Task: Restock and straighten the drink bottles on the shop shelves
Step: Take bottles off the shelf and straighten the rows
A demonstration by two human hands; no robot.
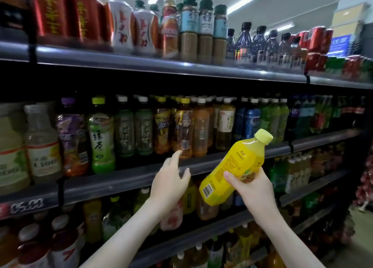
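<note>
Right hand (252, 187) clamps the tilted yellow bottle (234, 164) ready for shelving; left hand (171, 180), fingers apart, hovers by the amber bottle (184, 130) at the shelf (121, 176)'s front edge, probably clearing room.

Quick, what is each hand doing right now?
Left hand: open, holding nothing, reaching toward an amber bottle.
Right hand: closed around a yellow bottle.

The left forearm (125, 237) slants toward 1 o'clock, the right forearm (286, 237) toward 11 o'clock. The left hand (171, 180) is relaxed, fingers loosely spread, index pointing to 12 o'clock. The right hand (251, 187) grips a yellow bottle (236, 162).
</note>
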